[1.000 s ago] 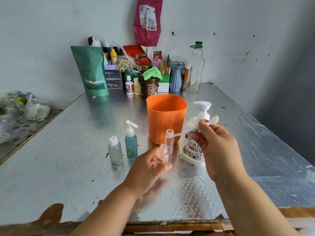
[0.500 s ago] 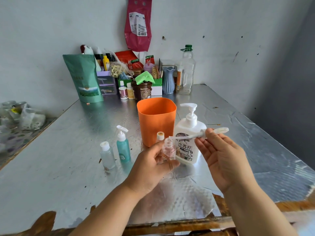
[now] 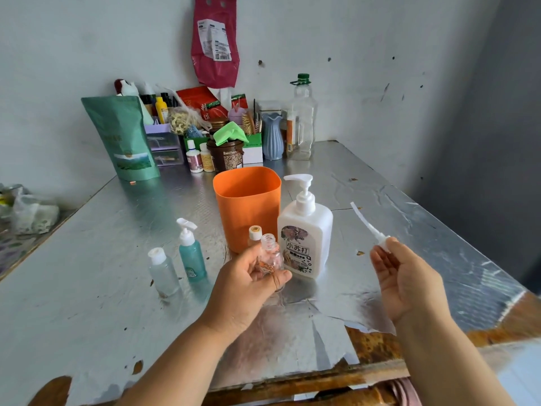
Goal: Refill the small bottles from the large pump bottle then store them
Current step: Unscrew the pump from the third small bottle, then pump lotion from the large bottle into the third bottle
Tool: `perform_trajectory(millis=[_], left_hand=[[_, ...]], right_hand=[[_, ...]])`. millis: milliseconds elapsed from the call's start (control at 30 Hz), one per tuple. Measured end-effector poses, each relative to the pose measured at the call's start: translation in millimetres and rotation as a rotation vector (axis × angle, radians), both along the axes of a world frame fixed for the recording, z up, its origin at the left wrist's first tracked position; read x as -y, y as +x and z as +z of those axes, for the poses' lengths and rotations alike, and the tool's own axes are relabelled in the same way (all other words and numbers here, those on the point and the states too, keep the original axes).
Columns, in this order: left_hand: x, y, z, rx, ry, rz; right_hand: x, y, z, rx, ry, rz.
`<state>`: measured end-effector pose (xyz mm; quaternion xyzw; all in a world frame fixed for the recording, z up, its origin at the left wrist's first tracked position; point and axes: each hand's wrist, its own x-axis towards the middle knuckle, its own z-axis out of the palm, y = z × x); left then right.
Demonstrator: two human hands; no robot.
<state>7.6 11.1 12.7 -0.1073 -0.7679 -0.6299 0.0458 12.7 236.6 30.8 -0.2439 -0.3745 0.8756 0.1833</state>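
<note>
bottle (image 3: 268, 249) base hidden (fingers (image 3: 281, 278)), pink bag (image 3: 215, 45) cropped

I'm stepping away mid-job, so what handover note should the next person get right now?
Left hand grips the uncapped small clear bottle.
Right hand pinches a white cap with dip tube, held apart from it.
Large pump bottle stands behind, beside the orange cup; teal bottle and white-capped bottle stand left.
Done: one bottle opened.
Left: fill, recap, store all.

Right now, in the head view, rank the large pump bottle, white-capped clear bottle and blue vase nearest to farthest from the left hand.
1. large pump bottle, just right of the left hand.
2. white-capped clear bottle, out to its left.
3. blue vase, far back by the wall.
</note>
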Motion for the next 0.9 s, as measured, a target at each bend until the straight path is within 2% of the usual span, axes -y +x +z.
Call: perform_trajectory(millis=[67, 200, 467, 633, 800, 900], left_hand=[[-1.4, 1.1, 0.5, -0.004, -0.012, 0.000], [-2.6, 0.2, -0.9, -0.005, -0.036, -0.003], [1.2, 2.4, -6.2, -0.026, -0.085, 0.027], [2.4, 3.4, -7.6, -0.015, -0.084, 0.039], [3.7, 5.5, -6.5, -0.013, -0.081, 0.027], [4.7, 6.3, -6.0, -0.019, -0.092, 0.030]], right_hand=[[0.1, -0.6, -4.8, 0.049, 0.101, 0.023], [4.2, -5.9, -13.3, 0.203, 0.507, 0.013], [2.7, -15.0, -23.6, 0.297, 0.800, 0.077], [7.0, -22.3, -36.7, 0.405, 1.228, 0.084], [12.8, -24.4, -31.0, 0.498, 1.345, 0.083], [13.1, -27.4, -33.3, 0.490, 1.349, 0.070]])
